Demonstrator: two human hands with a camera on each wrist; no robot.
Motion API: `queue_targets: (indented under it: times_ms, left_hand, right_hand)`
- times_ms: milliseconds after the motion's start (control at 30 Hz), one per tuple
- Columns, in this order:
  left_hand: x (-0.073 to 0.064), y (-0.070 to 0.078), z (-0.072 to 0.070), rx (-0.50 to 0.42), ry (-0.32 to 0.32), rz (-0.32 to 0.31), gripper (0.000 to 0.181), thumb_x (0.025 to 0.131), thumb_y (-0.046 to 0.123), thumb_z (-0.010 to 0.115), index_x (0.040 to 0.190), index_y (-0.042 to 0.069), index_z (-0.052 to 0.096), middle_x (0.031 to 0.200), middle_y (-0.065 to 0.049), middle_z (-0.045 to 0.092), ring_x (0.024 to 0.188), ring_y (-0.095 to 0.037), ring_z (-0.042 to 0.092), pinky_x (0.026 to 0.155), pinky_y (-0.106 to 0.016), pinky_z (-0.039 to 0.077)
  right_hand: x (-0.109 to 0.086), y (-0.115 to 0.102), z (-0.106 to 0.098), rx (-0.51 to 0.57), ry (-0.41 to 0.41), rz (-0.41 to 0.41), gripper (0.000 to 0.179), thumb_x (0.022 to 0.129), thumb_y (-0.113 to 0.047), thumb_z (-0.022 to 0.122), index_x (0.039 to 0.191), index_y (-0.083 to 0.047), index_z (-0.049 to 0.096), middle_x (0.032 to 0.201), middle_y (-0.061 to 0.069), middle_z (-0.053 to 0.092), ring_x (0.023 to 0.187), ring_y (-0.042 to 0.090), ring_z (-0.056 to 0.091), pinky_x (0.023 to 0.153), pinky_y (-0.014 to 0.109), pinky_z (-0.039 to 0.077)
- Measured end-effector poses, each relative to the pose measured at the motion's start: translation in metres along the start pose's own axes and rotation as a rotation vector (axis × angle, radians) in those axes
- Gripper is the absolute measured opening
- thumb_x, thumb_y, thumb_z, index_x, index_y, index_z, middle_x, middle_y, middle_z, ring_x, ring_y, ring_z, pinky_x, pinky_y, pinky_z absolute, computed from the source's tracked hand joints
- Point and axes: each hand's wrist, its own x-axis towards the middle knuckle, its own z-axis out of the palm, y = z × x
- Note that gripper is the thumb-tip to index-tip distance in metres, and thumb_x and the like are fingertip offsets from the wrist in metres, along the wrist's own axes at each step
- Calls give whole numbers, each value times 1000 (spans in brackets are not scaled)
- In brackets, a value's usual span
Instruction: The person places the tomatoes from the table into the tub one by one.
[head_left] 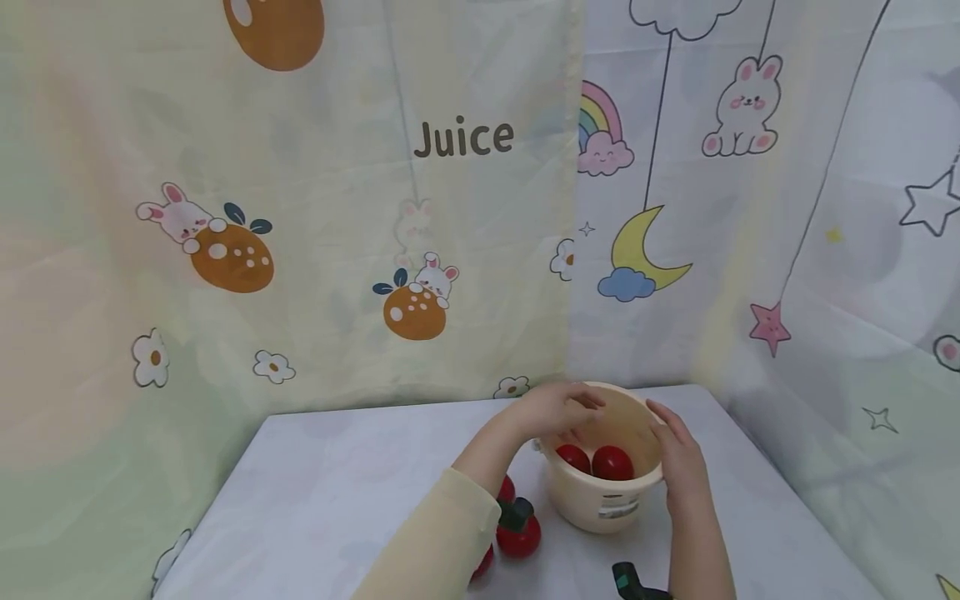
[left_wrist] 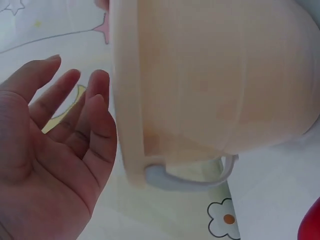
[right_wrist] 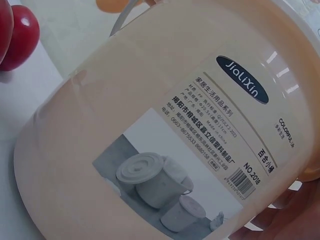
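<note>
A cream plastic bucket (head_left: 600,504) stands upright on the table, with two glossy red round fruits (head_left: 612,463) visible inside. My left hand (head_left: 558,410) hovers over the bucket's left rim, palm toward the opening. In the left wrist view that hand (left_wrist: 55,145) has loosely bent fingers and an empty palm, beside the rim. My right hand (head_left: 681,458) holds the bucket's right side, its fingertips over the rim. The right wrist view shows the bucket's printed label (right_wrist: 215,145) close up, with part of the right hand (right_wrist: 290,215) behind the wall.
More red fruits (head_left: 519,535) lie on the white table (head_left: 337,492) left of the bucket, partly behind my left forearm and its dark wrist camera (head_left: 516,514). A grey handle (left_wrist: 185,184) hangs at the bucket's side. Printed curtains (head_left: 337,167) stand behind and beside the table.
</note>
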Motion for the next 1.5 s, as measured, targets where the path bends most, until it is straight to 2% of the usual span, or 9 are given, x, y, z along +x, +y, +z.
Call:
queue_targets:
  times_ms: [200, 400, 567, 767, 933, 1133, 1233, 1333, 1500]
  left_hand:
    - [-14, -4, -14, 39, 76, 15, 33, 94, 42, 65, 125, 32, 65, 111, 13, 64, 83, -13, 67, 68, -30, 57]
    - [-33, -16, -31, -14, 152, 40, 31, 94, 40, 64, 125, 33, 64, 117, 9, 65, 78, -14, 68, 68, -31, 58]
    - [-56, -36, -45, -30, 188, 54, 28, 95, 40, 64, 123, 35, 64, 122, 6, 64, 78, -20, 69, 67, -32, 58]
    - [-89, -73, -51, -37, 243, -30, 30, 92, 46, 65, 122, 40, 63, 121, 6, 63, 79, -22, 69, 68, -33, 56]
    - [-114, -108, -48, -56, 254, -88, 32, 93, 47, 64, 124, 39, 62, 121, 5, 63, 76, -22, 68, 67, -34, 55]
    - [-143, -146, -36, -103, 246, -149, 33, 93, 45, 65, 124, 37, 63, 123, 1, 63, 76, -29, 68, 65, -35, 55]
    - [-155, -159, -28, -111, 229, -175, 34, 92, 45, 66, 124, 36, 63, 122, -1, 62, 73, -27, 67, 64, -35, 55]
    - [-166, -171, -18, -126, 202, -197, 39, 91, 45, 67, 128, 31, 62, 119, -4, 63, 71, -26, 67, 63, -36, 54]
    - [-177, -189, -2, -185, 163, -237, 44, 92, 44, 66, 132, 26, 61, 113, -4, 65, 69, -24, 66, 62, -36, 53]
  right_hand:
    - [0, 1, 1, 2, 18, -7, 56, 102, -56, 31, 154, -35, 31, 164, 8, 25, 149, 40, 24, 111, 66, 31]
    - [-1, 1, 1, 2, 25, -11, 56, 102, -55, 31, 154, -35, 32, 164, 7, 25, 149, 41, 24, 111, 66, 30]
    - [-1, 0, 2, 7, 21, -14, 55, 102, -55, 30, 154, -36, 32, 164, 8, 24, 149, 41, 24, 112, 67, 29]
    - [-3, 1, 1, 6, 17, -18, 55, 103, -54, 30, 154, -36, 31, 164, 8, 24, 150, 40, 22, 113, 68, 27]
    - [-2, 1, 1, 14, 7, -24, 55, 102, -55, 30, 154, -36, 31, 164, 8, 23, 150, 41, 20, 113, 68, 26]
    - [-2, 1, 2, 15, 2, -21, 56, 102, -56, 30, 154, -35, 32, 164, 8, 24, 150, 41, 22, 113, 66, 27]
    - [-3, 1, 3, 8, 2, -22, 56, 102, -55, 30, 154, -34, 32, 164, 8, 24, 150, 41, 22, 114, 66, 27]
    - [-4, 1, 3, 7, 2, -21, 56, 102, -55, 30, 154, -34, 32, 164, 8, 24, 150, 41, 22, 114, 66, 27]
    - [-4, 0, 2, 0, 0, -25, 56, 102, -56, 30, 154, -35, 30, 165, 10, 22, 150, 43, 21, 113, 66, 28]
